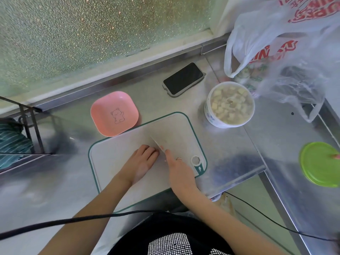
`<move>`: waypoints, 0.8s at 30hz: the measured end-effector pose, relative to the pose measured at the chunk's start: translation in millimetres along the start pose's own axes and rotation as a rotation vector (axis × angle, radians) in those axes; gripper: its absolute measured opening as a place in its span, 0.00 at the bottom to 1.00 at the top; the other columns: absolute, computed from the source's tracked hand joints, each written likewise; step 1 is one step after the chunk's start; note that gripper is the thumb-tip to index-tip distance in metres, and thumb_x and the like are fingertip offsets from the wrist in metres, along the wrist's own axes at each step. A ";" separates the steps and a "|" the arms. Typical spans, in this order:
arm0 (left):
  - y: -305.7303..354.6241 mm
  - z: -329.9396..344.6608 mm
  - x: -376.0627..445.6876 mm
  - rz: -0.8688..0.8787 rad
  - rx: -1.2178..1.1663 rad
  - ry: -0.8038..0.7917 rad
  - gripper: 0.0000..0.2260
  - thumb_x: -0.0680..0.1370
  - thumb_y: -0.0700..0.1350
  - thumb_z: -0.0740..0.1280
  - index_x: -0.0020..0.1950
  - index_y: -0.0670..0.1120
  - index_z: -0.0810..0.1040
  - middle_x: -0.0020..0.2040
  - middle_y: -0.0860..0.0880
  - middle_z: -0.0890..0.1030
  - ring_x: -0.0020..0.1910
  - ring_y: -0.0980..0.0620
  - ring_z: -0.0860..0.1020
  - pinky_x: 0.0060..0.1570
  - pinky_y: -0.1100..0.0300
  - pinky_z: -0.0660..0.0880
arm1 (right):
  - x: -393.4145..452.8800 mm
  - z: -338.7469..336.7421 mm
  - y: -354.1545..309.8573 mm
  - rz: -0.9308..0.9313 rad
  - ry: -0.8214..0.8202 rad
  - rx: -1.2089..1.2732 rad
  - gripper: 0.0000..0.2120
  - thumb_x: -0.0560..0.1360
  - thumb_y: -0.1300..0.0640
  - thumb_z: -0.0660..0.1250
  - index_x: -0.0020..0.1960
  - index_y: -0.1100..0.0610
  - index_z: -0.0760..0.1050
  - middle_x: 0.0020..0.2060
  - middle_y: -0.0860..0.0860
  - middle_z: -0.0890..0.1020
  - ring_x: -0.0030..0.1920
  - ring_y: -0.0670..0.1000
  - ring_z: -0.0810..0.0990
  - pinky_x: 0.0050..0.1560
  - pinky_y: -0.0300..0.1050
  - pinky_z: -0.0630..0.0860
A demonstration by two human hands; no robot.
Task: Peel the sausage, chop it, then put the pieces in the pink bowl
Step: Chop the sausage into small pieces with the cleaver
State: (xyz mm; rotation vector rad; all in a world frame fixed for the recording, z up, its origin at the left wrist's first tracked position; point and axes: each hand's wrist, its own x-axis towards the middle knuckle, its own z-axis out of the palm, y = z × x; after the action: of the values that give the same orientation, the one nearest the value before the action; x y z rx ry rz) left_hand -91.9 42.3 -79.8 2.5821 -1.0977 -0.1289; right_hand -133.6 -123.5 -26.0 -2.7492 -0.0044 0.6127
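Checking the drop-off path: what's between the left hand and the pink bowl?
Head view: only bare cutting board and its green rim lie between the left hand and the pink bowl. The bowl's near edge overlaps the board's far edge.

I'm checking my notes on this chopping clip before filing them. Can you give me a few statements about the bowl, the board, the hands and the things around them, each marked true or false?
1. The pink bowl is empty. True.
2. The right hand holds a knife over the cutting board. True.
3. The phone lies on the cutting board. False: it lies on the counter beyond the board.
4. The white tub is empty. False: it holds pale cubed food.
5. The left hand rests on the board, beside the blade. True.
6. The green lid covers the tub. False: it lies apart, at the right.
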 end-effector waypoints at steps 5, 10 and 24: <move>1.3 -0.5 -4.3 -0.037 -0.018 0.054 0.19 0.74 0.37 0.69 0.62 0.39 0.68 0.52 0.41 0.80 0.52 0.45 0.69 0.47 0.51 0.79 | 0.3 -0.3 9.4 0.150 0.079 0.137 0.22 0.82 0.58 0.50 0.74 0.49 0.50 0.47 0.59 0.80 0.45 0.59 0.81 0.39 0.49 0.72; 2.9 -3.5 -11.0 -0.071 0.020 0.050 0.15 0.80 0.45 0.55 0.61 0.38 0.72 0.50 0.41 0.81 0.51 0.44 0.70 0.43 0.52 0.79 | -5.2 0.5 -3.9 0.036 0.073 0.116 0.20 0.83 0.54 0.50 0.74 0.52 0.54 0.45 0.59 0.81 0.42 0.60 0.81 0.40 0.51 0.74; 6.1 -5.9 -13.6 -0.094 -0.001 0.022 0.30 0.66 0.36 0.76 0.64 0.40 0.66 0.53 0.40 0.80 0.51 0.43 0.69 0.43 0.52 0.79 | -10.4 11.6 -13.6 -0.055 0.094 0.009 0.32 0.79 0.58 0.62 0.71 0.46 0.44 0.34 0.56 0.80 0.32 0.56 0.80 0.31 0.46 0.66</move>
State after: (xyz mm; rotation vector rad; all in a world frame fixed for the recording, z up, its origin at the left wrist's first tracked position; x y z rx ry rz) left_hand -104.4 49.6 -72.8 2.6281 -0.9686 -0.1225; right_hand -146.9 -107.7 -27.4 -2.7559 -0.0557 0.4674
